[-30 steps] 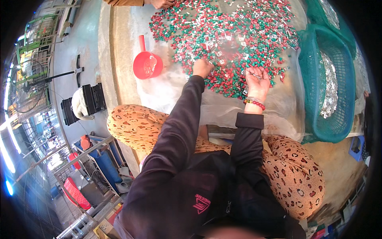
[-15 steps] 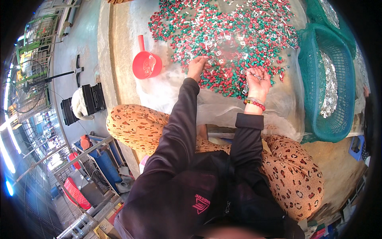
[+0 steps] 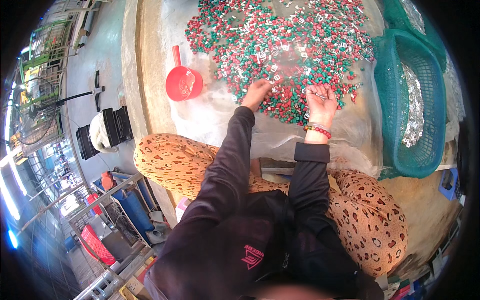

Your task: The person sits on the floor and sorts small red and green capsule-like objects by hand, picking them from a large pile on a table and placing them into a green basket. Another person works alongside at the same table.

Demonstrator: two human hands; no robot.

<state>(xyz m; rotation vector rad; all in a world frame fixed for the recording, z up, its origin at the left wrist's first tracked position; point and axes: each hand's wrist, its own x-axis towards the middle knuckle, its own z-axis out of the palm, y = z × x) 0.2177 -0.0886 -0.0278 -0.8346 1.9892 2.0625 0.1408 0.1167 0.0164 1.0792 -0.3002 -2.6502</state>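
Note:
A wide pile of small red and green pellets (image 3: 240,40), with silvery metal pieces (image 3: 274,68) shaped like small frames mixed in, lies in front of me. My left hand (image 3: 257,94) reaches over the pile's near edge, its fingertips pinched together; what lies between them is too small to make out. To its right, my right hand (image 3: 321,105) is turned palm up with curled fingers. A thin, shiny metal piece (image 3: 320,95) shows in those fingers. A beaded bracelet circles the right wrist.
On the left stands a red dipper (image 3: 176,92) holding some silvery pieces. A green netted basket (image 3: 391,100) at the right contains a heap of shiny metal pieces (image 3: 414,107). Thin whitish sheeting (image 3: 205,120) lies under the pellets. My patterned trouser legs flank the near edge.
My left hand has moved right and slightly toward me along the pile's near edge. The right hand has barely shifted and keeps the metal piece in its fingers.

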